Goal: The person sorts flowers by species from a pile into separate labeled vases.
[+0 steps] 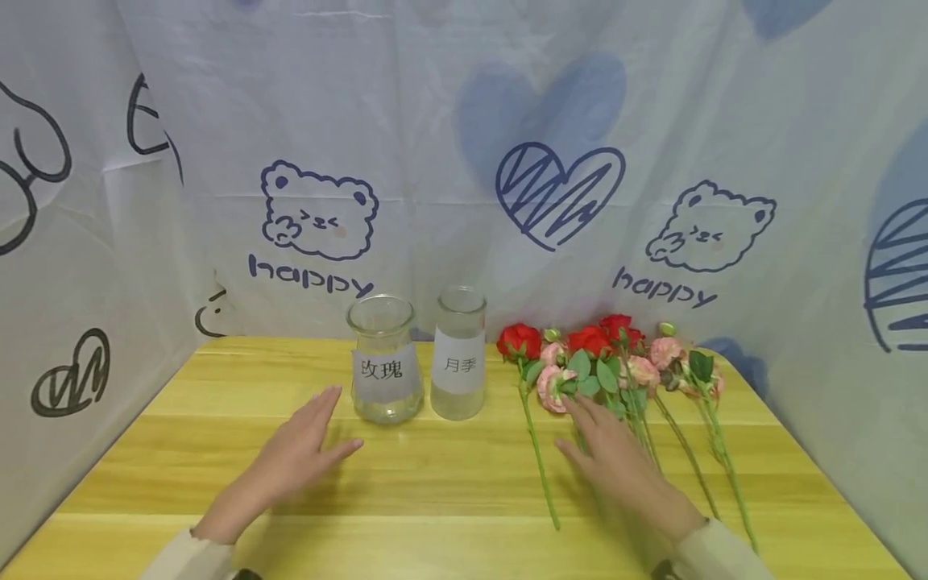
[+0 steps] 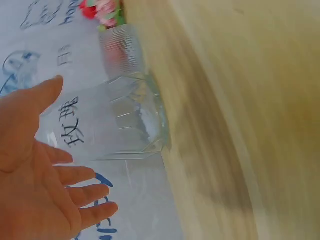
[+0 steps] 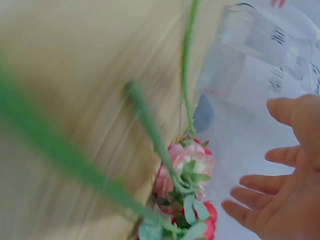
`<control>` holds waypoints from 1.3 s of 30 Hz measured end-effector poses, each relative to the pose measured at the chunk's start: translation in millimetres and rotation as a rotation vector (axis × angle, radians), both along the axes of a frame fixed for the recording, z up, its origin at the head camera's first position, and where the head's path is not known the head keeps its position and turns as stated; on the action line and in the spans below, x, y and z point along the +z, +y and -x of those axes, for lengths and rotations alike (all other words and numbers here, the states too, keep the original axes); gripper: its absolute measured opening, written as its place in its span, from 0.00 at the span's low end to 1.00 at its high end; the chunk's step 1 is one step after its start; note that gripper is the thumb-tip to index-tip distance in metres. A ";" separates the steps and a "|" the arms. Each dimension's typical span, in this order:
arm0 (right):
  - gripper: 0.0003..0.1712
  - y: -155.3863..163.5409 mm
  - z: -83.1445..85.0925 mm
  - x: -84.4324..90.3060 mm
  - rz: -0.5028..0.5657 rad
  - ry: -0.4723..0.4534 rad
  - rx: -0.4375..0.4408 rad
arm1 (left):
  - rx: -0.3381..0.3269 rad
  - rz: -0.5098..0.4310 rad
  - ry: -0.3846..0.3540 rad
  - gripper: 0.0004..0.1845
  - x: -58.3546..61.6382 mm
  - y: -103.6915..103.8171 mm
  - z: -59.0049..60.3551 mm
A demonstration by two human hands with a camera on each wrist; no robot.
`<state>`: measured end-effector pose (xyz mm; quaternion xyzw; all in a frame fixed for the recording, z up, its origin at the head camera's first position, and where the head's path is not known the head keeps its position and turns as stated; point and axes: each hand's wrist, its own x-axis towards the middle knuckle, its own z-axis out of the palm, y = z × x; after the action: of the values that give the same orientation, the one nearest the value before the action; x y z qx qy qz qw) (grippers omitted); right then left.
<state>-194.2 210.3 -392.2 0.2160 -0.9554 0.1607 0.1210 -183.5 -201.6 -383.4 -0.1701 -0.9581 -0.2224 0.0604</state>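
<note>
"Glass, was it, in front of you?"

"Two vessels; the flared vase (image 1: pixel 387 412) stood just beside the straight vase (image 1: pixel 458 407), towards the back of the wooden table (image 1: pixel 435 491), a paper label (image 1: pixel 366 389) on each."

"And the flowers?"

"Red roses (image 1: pixel 520 341) and pink blooms (image 1: pixel 553 388) lay to the right of both; their heads faced away from me, their stems (image 1: pixel 539 451) ran towards me, some crossing."

"What did you hold?"

"Nothing; my left hand (image 1: pixel 303 441) hung near the flared vase, fingers loosely spread; my right hand (image 1: pixel 615 457) was above the stems, fingers extended; whether a fingertip brushed a pink bloom, I couldn't tell."

"What worried you?"

"Mostly the glass; so close together, one vase could have been knocked against the other by a careless sideways sweep; among the flowers, crossed stems and tangled leaves (image 1: pixel 607 375) could have snagged, so that tugging one dragged its neighbours."
</note>
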 end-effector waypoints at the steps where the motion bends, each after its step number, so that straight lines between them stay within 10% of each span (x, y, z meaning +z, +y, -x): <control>1: 0.32 -0.6 2.5 0.2 0.063 -0.010 -0.003 | 0.012 -0.063 -0.024 0.46 1.4 -0.3 2.1; 17: 0.28 -16.0 47.1 4.1 0.516 -0.262 -0.050 | 0.092 -0.826 -0.212 0.49 29.8 7.1 63.4; 39: 0.19 -31.6 84.3 -16.7 0.515 -0.295 -0.018 | 0.123 -0.933 -0.196 0.51 46.1 38.5 98.5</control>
<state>-278.5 178.8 -408.9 0.1441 -0.8923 0.4266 0.0329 -282.0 -163.1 -337.3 -0.0460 -0.7657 -0.6394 0.0526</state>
